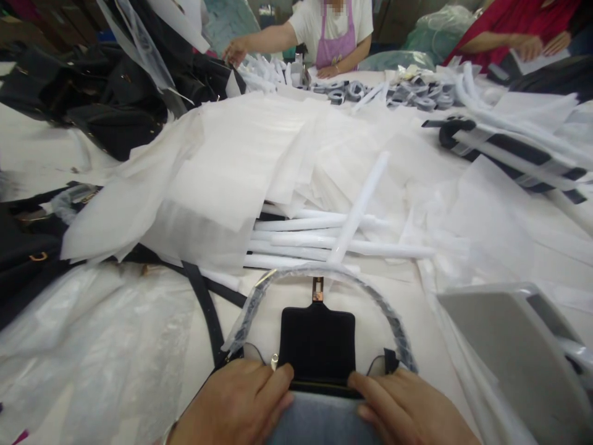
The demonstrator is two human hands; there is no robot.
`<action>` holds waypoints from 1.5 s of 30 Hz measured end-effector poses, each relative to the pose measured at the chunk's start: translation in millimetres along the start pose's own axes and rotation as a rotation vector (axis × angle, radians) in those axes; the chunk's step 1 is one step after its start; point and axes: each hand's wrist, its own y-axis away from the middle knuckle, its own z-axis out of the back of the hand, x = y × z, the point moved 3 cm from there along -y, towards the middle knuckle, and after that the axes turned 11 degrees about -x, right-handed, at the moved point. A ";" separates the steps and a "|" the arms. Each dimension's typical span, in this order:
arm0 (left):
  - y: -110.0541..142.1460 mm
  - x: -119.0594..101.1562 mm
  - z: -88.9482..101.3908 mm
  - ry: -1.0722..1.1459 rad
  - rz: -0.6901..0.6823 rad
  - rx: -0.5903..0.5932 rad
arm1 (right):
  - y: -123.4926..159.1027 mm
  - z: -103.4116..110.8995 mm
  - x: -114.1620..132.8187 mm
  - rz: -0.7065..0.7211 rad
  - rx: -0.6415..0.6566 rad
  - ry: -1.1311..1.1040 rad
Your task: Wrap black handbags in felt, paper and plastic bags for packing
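At the bottom middle is a black handbag (318, 346), whose flap with a metal clasp (317, 289) stretches away from me. Its curved handle (267, 284) is wrapped in clear film and arches beyond the flap. My left hand (236, 402) grips the bag's edge left of the flap, thumb and fingers pressed together. On the right side, my right hand (407, 405) pinches the same edge. Between the hands a grey-blue surface (324, 417) shows; whether it is lining or a cover I cannot tell. A black strap (206, 309) lies left of the handle.
White foam sheets (231, 148) and several white tubes (306, 241) lie beyond the bag. Black bags (115, 105) are heaped at left, above plastic bags (106, 334). A grey bin (504, 358) stands at right. Two people work across the table, one wearing a purple apron (334, 37).
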 end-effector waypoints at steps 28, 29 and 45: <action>41.9 -42.1 -13.7 0.037 -0.086 0.042 | 11.2 -27.0 7.6 -0.055 -0.058 0.001; 45.1 -45.0 -13.8 0.053 -0.051 0.079 | 10.2 -24.5 8.8 -0.028 -0.046 0.016; 58.0 -55.9 -22.2 0.079 0.039 0.102 | 71.1 -13.6 50.0 -0.054 0.192 0.093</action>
